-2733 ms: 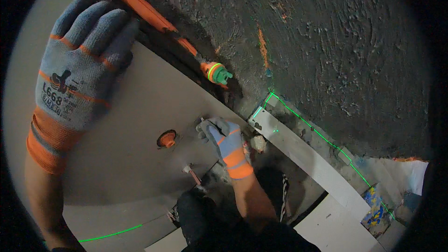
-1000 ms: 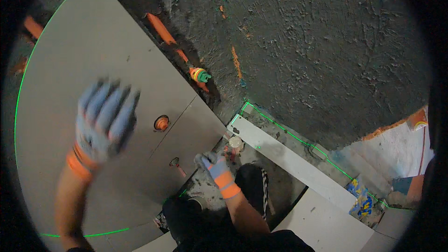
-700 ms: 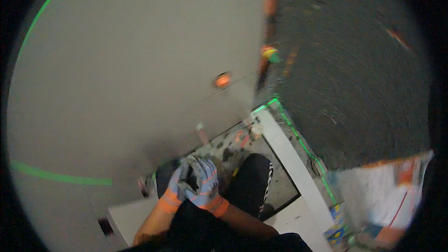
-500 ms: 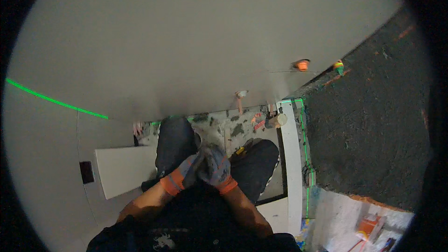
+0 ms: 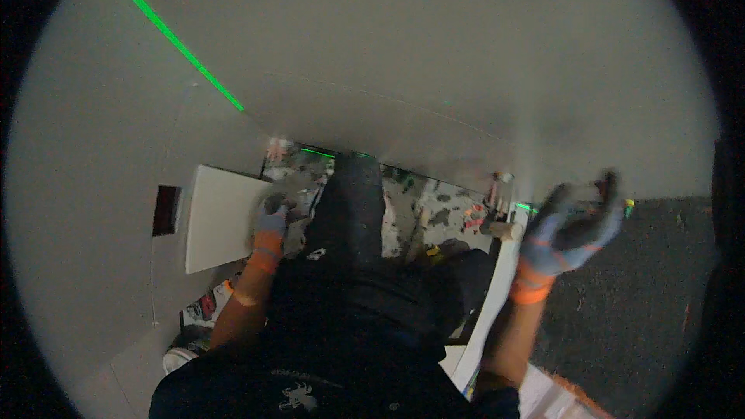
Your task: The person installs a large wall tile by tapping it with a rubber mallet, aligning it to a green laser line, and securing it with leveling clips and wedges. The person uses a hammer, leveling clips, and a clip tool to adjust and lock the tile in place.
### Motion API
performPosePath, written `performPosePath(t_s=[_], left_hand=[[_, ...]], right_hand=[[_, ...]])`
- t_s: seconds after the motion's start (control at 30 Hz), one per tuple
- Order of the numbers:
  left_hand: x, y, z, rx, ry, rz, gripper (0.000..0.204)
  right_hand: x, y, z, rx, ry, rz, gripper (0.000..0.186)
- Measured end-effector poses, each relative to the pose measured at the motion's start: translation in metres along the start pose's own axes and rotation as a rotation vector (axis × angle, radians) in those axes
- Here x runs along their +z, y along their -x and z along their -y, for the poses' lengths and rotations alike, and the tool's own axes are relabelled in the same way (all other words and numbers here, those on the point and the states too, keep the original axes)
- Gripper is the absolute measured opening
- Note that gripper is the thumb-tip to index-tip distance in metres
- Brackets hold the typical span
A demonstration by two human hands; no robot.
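Both my hands wear grey gloves with orange cuffs, and they are far apart. My left hand (image 5: 272,219) is low beside the right edge of a white panel (image 5: 221,221), next to my bent leg. Its fingers are dark and blurred, so whether it touches or holds anything cannot be made out. Raised to the right, my right hand (image 5: 560,242) has its thumb and fingers spread with nothing between them. Behind it are the large grey wall (image 5: 403,39) and a rough dark surface (image 5: 628,287). Motion smears this hand too.
A green laser line (image 5: 172,39) crosses the left wall above a dark rectangular opening (image 5: 166,209). A pale cylindrical stub (image 5: 507,230) stands by a long white strip (image 5: 490,318). Stained floor (image 5: 442,213) shows around my knees. A white bucket (image 5: 179,359) sits at lower left.
My hands were together between my knees; they have parted, the left toward the white panel, the right up and outward. The view has turned and shifted, bringing the bucket into sight.
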State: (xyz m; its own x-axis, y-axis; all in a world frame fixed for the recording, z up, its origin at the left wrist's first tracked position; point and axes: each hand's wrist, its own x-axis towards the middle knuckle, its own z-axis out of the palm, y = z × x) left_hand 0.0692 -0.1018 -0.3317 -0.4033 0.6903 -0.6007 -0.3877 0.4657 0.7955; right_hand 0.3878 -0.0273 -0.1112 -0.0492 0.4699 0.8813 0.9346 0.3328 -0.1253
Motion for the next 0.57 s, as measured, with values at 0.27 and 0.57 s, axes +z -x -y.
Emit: performPosePath(t_s=[0.27,0.57], left_hand=[[-0.017,-0.057,0.103,0.057,-0.664,-0.122,0.026],[0.005,-0.078,0.158,0.038,-0.820,-0.023,0.032]], right_hand=[[0.070,-0.079,0.002,-0.535,0.371,-0.169,0.062],[0.063,-0.074,-0.027,-0.656,0.725,-0.226,0.043]])
